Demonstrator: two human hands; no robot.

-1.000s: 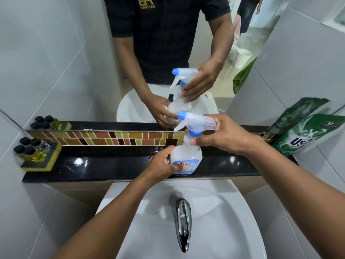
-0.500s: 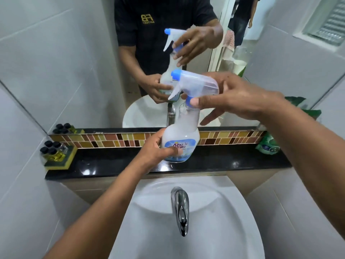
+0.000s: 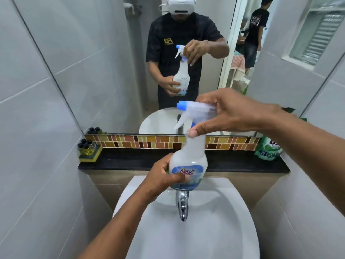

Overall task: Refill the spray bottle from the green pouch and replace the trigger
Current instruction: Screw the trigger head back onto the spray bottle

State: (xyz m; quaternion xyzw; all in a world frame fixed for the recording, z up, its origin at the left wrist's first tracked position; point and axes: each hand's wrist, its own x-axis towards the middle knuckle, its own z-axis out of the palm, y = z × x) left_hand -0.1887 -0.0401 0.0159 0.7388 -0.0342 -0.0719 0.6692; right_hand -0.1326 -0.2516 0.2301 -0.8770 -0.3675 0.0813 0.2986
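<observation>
A translucent white spray bottle (image 3: pixel 188 157) with a blue label hangs over the back of the sink, above the tap. My left hand (image 3: pixel 164 176) grips its lower body. The clear trigger head (image 3: pixel 194 111) with a blue nozzle sits on the bottle's neck, and my right hand (image 3: pixel 227 113) holds it from the right, thumb at the blue collar. The green pouch (image 3: pixel 268 148) stands on the black ledge at the far right, partly hidden behind my right forearm.
A chrome tap (image 3: pixel 182 204) juts over the white sink (image 3: pixel 233 230). The black ledge (image 3: pixel 130 161) carries a sponge with small black-capped bottles (image 3: pixel 88 150) at its left end. A mirror (image 3: pixel 93 62) above reflects me and another person in a doorway.
Both hands have lifted the bottle off the ledge and brought it toward me, above the tap. The view tilted upward. My right hand stays on the trigger head.
</observation>
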